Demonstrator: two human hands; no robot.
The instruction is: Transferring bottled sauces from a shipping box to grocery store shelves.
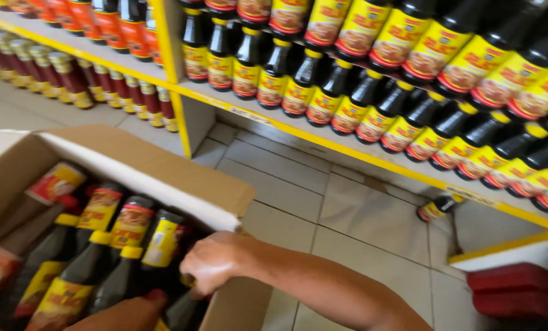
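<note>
Right hand (215, 265) curled down into open cardboard box (163, 168), fingers closed around neck of dark sauce bottle (185, 306) at box's near right corner; cap hidden under palm. Bottle lay directly below hand, long axis roughly upright, tilted slightly. Left hand (127, 314) barely in view at bottom edge, nearer to neighbouring bottles; grip could not be told. Box held about 8 similar yellow-capped bottles (96, 257), packed touching. Shelf (323, 144) beyond, lined with matching bottles; 1 bottle (436, 208) lay on tiled floor (323, 202).
</note>
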